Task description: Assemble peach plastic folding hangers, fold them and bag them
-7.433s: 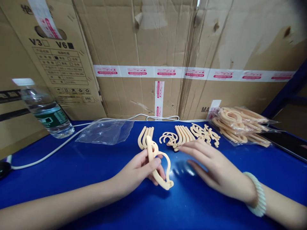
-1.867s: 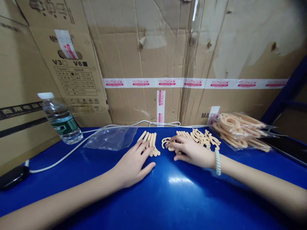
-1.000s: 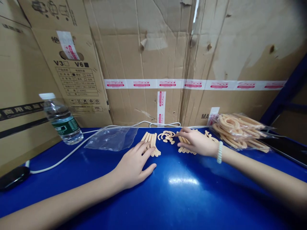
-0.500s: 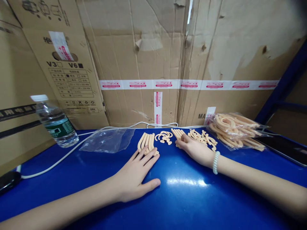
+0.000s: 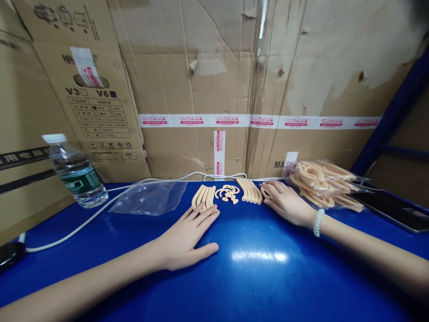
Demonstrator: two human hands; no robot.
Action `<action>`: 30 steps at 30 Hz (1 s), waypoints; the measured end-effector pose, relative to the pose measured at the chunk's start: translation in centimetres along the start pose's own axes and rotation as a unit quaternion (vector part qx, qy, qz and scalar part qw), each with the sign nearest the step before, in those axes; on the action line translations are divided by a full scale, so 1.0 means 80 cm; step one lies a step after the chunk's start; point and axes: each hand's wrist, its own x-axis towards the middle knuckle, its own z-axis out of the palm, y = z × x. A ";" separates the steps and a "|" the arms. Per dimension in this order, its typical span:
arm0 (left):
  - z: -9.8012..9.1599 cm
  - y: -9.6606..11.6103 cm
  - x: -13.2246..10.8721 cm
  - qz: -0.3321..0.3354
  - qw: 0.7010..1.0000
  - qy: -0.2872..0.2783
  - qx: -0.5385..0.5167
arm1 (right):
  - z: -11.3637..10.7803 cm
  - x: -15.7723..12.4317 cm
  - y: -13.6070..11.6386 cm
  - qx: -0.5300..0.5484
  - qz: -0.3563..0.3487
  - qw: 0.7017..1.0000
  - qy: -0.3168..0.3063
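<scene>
My left hand lies with fingers spread, its fingertips over the near ends of a row of curved beige strips. To the right of that row is a small heap of beige curved and knobbed pieces. A second row of slim beige strips lies side by side, just left of my right hand. That hand wears a pale coiled band at the wrist. It rests over loose beige pieces, mostly hidden beneath it, with fingers stretched and slightly bent.
Clear bags of beige parts are stacked at the right, by a dark phone-like slab. A flat plastic bag, a white cable and a water bottle occupy the left. Cardboard walls the back of the blue table.
My right hand has moved right, off the second row of strips and over the loose pieces beside it. My left hand stays in nearly the same place.
</scene>
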 end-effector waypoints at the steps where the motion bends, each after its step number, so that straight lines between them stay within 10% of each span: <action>1: 0.000 -0.002 0.001 0.002 1.000 0.001 -0.001 | 0.003 -0.006 0.010 0.002 0.007 1.000 -0.006; 11: 0.002 -0.026 0.015 -0.001 1.000 0.026 -0.008 | 0.031 0.014 0.067 0.022 0.035 0.999 -0.002; 23: 0.002 -0.025 0.014 -0.013 1.000 0.022 -0.011 | -0.002 0.020 0.048 0.058 -0.098 0.993 -0.006; 30: 0.002 -0.025 0.014 -0.009 0.999 0.030 -0.016 | 0.011 0.032 0.050 0.077 -0.052 0.995 0.025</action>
